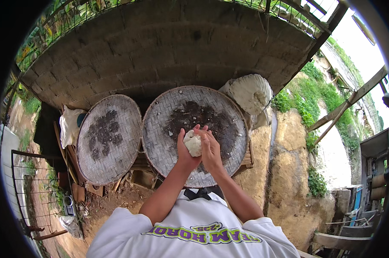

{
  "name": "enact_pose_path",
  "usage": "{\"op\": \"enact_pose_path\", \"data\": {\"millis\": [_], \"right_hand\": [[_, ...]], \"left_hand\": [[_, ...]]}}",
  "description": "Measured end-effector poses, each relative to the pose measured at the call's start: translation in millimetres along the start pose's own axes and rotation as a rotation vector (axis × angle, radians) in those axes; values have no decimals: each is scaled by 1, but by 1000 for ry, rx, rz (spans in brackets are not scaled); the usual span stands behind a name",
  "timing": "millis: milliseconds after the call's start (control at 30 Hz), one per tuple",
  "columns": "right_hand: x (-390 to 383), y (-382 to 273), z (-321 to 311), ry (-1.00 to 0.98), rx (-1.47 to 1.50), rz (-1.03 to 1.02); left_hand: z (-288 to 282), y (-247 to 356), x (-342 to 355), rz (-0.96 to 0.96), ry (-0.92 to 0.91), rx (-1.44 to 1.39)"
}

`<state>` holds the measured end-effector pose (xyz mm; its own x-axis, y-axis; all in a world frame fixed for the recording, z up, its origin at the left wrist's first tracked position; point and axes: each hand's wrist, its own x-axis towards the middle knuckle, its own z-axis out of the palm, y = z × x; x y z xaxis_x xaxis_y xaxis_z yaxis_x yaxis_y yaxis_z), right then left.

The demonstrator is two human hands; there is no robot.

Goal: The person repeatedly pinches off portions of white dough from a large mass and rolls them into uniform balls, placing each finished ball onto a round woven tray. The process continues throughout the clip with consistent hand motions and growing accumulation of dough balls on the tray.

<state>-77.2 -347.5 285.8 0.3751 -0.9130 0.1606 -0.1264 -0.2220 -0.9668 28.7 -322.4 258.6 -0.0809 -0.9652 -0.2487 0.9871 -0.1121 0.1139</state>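
Note:
Between my two hands is a rounded, whitish, dough-like lump [192,144] with a rough surface. My left hand [186,155] cups it from the left and below, thumb up along its side. Against its right side presses my right hand [210,151], with the fingers curved over the top edge. Both hands are above a large round woven bamboo tray [158,118], whose middle is darkly stained and dotted with small white bits. How the fingertips meet behind the lump is partly hidden.
A second round woven tray [121,148], also dark-stained, leans at the left. Beside it hangs a white sack [70,127]. A full whitish sack [248,92] stands at the big tray's right rear. A block wall [160,56] closes off the far side. Wooden scraps [95,189] lie at lower left.

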Motion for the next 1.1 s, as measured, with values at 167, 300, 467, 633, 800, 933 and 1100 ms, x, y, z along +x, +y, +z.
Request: {"op": "enact_pose_path", "data": {"millis": [167,300,467,633,800,933,1100], "right_hand": [[4,-11,-6,64,-122,-271],[1,-15,2,145,-148,-295],[-5,2,5,184,-232,-420],[-4,15,7,155,50,-47],[-13,8,12,200,266,163],[-8,8,4,217,-133,-416],[1,21,1,137,465,297]], "left_hand": [[-9,14,5,-247,32,192],[-7,19,13,-236,103,191],[-8,29,13,-348,-43,180],[-13,19,22,-283,232,223],[-12,15,6,-214,102,170],[-3,24,1,-338,136,359],[-2,6,16,-49,197,378]]}}
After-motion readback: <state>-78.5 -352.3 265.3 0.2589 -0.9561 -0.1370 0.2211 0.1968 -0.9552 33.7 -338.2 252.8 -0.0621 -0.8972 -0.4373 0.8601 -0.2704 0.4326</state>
